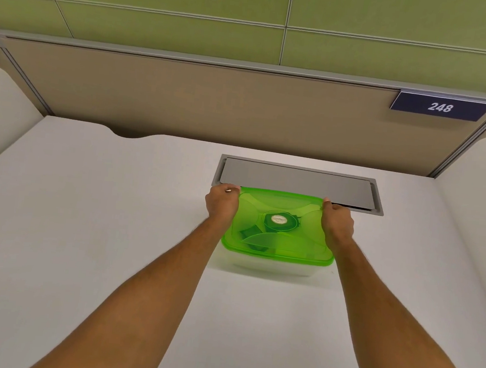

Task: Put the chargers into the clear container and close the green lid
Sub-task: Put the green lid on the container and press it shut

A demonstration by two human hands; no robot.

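Note:
The clear container (272, 267) stands on the white desk, a little right of centre. The translucent green lid (277, 241) lies flat on top of it, with a round label in its middle. Dark charger shapes (250, 233) show through the lid, inside the container. My left hand (222, 203) grips the lid's far left corner, fingers curled over the edge. My right hand (337, 220) grips the far right corner the same way. Both thumbs press on the lid's top.
A grey metal cable hatch (296, 181) is set into the desk right behind the container. A beige partition (184, 99) with a "248" sign (440, 107) closes the desk's far side. White side panels stand left and right.

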